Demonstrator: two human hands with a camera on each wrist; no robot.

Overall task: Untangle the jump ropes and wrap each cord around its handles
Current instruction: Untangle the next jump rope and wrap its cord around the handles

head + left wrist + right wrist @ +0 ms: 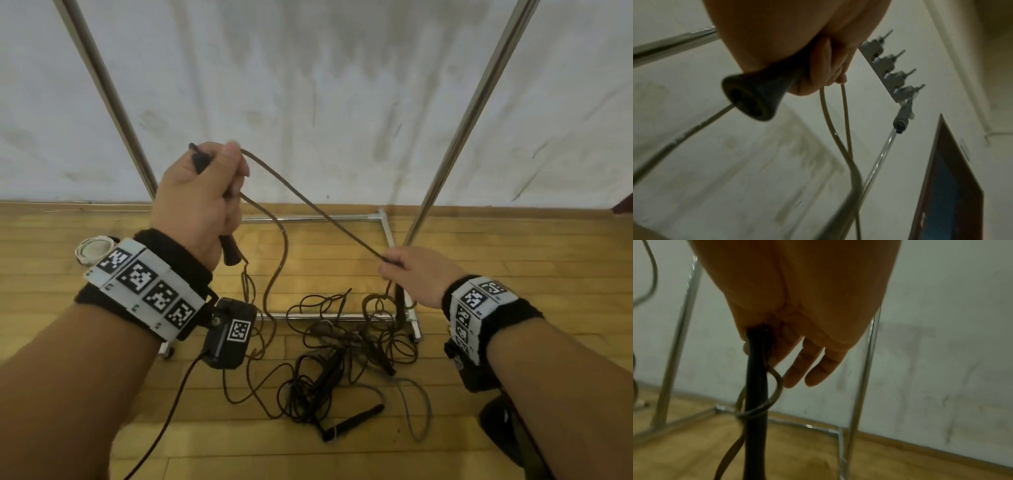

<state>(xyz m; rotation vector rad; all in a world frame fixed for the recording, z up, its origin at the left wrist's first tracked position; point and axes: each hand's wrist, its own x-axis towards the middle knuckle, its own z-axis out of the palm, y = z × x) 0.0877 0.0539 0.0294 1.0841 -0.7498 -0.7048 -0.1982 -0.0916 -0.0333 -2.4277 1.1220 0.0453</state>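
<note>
Nearest your body, both forearms reach forward over the wooden floor [102,394], each wrist wrapped in a black band carrying white marker tiles. Your left hand [198,205] is raised high, knuckles toward you, fingers curled tight round a dark handle [230,251] held roughly upright; the left wrist view shows the handle's flared end [752,100] poking out below the palm, with a thin cord leaving its centre and two strands of cord [838,129] hanging out from under the curled fingertips. Your right hand [416,274] sits lower and off to the right, back of the hand up. Its thumb and forefinger pinch a second dark handle [756,386], which hangs straight down, while the other fingers [818,368] stretch out loose and straight; a loop of cord circles that handle partway down. Between the two hands a taut brown cord [308,202] runs on a diagonal, from your left fist down to the right pinch. Below and beyond the hands, the tangle of remaining ropes [342,353] lies heaped on the floor, one loose black handle [356,419] at its near edge. Farther back, a chrome rack [387,226] stands on the floor, its two uprights rising against a stained white wall [308,85].
</note>
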